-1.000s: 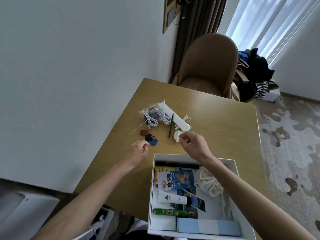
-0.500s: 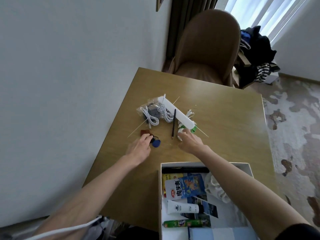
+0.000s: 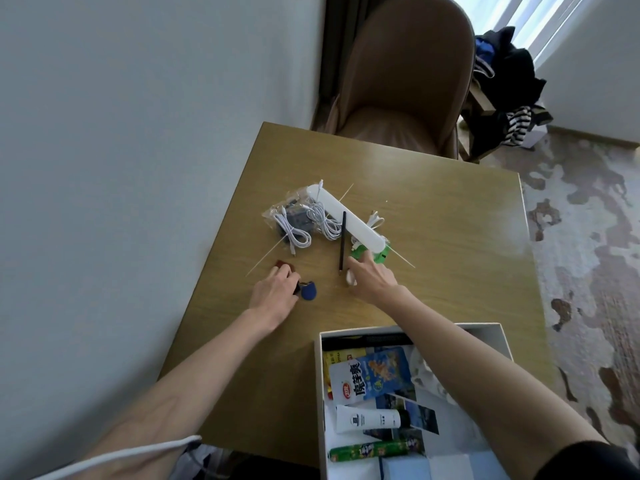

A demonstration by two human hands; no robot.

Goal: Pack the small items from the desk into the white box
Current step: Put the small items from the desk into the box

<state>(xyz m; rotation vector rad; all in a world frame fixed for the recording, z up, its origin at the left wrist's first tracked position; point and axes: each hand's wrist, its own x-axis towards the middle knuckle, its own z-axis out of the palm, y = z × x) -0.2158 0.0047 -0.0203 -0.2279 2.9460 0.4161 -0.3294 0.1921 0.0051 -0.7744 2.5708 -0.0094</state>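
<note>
- Your left hand (image 3: 275,292) is down on the keyring bunch (image 3: 298,286) near the desk's left edge. The fingers are bent over it with the tips on the brown tag (image 3: 280,264), and the blue fob (image 3: 309,292) pokes out by your thumb. Can't tell if you actually have a grip on it.
- Your right hand (image 3: 372,278) has its fingers stretched fairly straight, tips touching the green packet (image 3: 358,253). A small white bit shows under the thumb side, and nothing looks pinched.
- Between your hands lies a black pencil (image 3: 342,240), its far end resting against the long white bar (image 3: 346,216).
- Left of the bar are coiled white cables (image 3: 300,237) and a clear bag (image 3: 289,216) with something dark inside. Thin wooden sticks (image 3: 263,261) poke out from under the pile.
- Your right forearm crosses the far right of the white box (image 3: 320,375) and hides part of the inside.
- That box sits open at the desk's near right corner. Inside I can see a blue snack packet (image 3: 375,372), a white tube (image 3: 367,417), a green roll (image 3: 367,450) and some photos (image 3: 417,414).
- The desk (image 3: 450,237) is yellowish wood, pushed against a pale wall (image 3: 138,133).
- A brown chair (image 3: 405,81) is at the far side, with piled clothes (image 3: 502,84) beyond it and a patchy carpet (image 3: 588,237) on the right.
</note>
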